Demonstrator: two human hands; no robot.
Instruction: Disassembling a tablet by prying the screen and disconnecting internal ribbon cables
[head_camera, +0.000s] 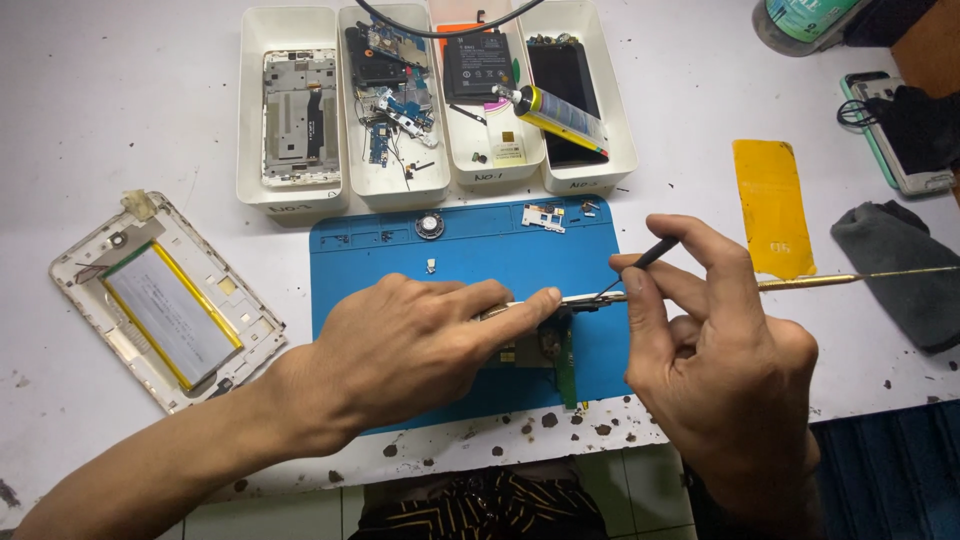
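Note:
My left hand (400, 345) lies over a small opened device with a green circuit board (566, 360) on the blue work mat (470, 255). Its index finger presses along the device's upper edge. My right hand (715, 350) pinches thin black tweezers (640, 262) between thumb and fingers, with the tip angled down at the device's top edge. Most of the device is hidden under my left hand.
Several white bins (292, 190) at the back hold a phone frame, loose boards, a battery, a glue tube (560, 117) and a screen. An opened tablet shell with a battery (165, 305) lies left. A yellow strip (772, 205), a brass-coloured rod (850, 279), a grey cloth (905, 265) and a phone (900, 130) lie right.

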